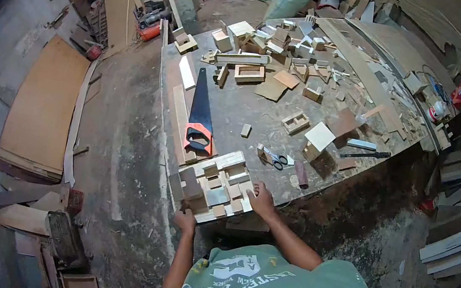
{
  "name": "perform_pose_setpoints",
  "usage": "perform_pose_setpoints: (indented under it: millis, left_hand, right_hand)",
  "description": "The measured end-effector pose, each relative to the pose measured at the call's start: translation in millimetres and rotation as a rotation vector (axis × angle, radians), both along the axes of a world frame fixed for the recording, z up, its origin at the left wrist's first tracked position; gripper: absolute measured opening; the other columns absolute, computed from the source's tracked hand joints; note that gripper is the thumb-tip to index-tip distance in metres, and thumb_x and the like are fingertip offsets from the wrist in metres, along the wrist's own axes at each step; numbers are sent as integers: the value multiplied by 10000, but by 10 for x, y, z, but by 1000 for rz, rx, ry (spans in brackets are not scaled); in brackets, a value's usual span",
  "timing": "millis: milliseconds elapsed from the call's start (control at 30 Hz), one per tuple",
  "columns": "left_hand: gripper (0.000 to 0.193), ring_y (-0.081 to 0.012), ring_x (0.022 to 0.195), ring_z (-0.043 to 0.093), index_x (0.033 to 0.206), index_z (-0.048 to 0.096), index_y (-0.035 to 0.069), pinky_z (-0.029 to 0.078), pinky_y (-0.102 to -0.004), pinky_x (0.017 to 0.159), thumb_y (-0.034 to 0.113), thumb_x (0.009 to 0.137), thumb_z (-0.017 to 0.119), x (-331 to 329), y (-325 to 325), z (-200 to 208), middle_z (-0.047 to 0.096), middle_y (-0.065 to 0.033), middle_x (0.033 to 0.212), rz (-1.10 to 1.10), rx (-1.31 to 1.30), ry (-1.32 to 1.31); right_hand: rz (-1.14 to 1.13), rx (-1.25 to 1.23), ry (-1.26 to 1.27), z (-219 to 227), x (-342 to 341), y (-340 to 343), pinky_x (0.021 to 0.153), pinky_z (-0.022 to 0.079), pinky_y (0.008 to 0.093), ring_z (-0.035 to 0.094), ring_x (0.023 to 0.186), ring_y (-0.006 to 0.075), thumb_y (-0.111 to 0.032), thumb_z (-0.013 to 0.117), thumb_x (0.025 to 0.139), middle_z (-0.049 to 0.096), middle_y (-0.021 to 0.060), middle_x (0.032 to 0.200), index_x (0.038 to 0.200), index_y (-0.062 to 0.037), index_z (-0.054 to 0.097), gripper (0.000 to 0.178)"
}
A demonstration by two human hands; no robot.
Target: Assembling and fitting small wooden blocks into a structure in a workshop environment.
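Observation:
At the table's near left corner lies a shallow wooden tray (227, 159) with several small wood blocks set inside it. My left hand (185, 219) is closed at its near left corner, with the fingertips partly hidden. On the right side, my right hand (261, 199) grips the tray's edge with curled fingers. A brown block (191, 183) stands along the tray's left side, and a greyish flat piece (217, 196) lies near its middle. Just beyond the tray, a handsaw (199, 103) with an orange and black handle rests with its blade pointing away.
Scissors (279, 161), a brown cylinder (301, 174) and a white-topped block (319, 136) sit right of the tray. Small wooden boxes (250, 73) and offcuts crowd the table's far half. Long boards (362, 74) lie at the right. Stacked panels (43, 108) lean left.

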State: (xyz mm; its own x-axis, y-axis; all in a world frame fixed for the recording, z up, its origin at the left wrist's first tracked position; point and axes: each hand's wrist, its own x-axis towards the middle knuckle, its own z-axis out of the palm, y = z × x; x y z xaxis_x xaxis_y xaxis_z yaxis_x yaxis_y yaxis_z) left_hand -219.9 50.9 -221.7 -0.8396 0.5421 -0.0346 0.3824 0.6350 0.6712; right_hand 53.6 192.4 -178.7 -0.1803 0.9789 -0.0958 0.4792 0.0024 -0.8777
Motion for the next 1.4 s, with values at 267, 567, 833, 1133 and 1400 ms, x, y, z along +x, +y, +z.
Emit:
perform_pose_setpoints:
  millis: [267, 567, 833, 1133, 1400]
  left_hand:
    - [323, -370, 727, 620, 849, 634, -80, 468, -443, 685, 232, 815, 560, 174, 10, 165, 636, -229, 774, -23, 68, -66]
    - [507, -216, 939, 561, 1172, 574, -1, 460, -334, 833, 122, 715, 756, -4, -326, 161, 566, -105, 1073, -346, 274, -315]
    - [800, -253, 1064, 567, 1283, 389, 3, 472, -359, 900, 90, 619, 826, -49, -375, 328, 550, -144, 1128, -519, 209, -295]
    - [664, -225, 948, 593, 1170, 471, 27, 494, -335, 827, 58, 615, 835, -179, -457, 309, 561, -113, 1073, -575, 158, -295]
    - [549, -306, 877, 545, 1044, 510, 12, 474, -364, 764, 174, 643, 849, -8, -336, 633, 518, -141, 995, -636, 74, -4]
  right_hand:
    - [3, -143, -39, 52, 212, 167, 775, 501, 430, 622, 916, 375, -201, 683, 807, 644, 205, 961, 1148, -17, 524, 419]
    - [-62, -100, -532, 292, 833, 1086, 825, 493, 499, 616, 961, 439, -75, 513, 837, 624, 296, 1030, 1215, 23, 477, 393]
    - [-124, -10, -548, 107, 768, 1023, 749, 499, 521, 637, 873, 448, -59, 447, 870, 631, 318, 937, 1181, 39, 472, 327]
    - [-205, 42, -516, -2, 751, 876, 722, 487, 538, 623, 836, 462, -139, 529, 874, 630, 286, 920, 1169, -24, 444, 328]
    - [-341, 99, -313, 84, 737, 250, 649, 463, 526, 611, 786, 471, -179, 558, 861, 635, 238, 803, 1050, -86, 481, 224]
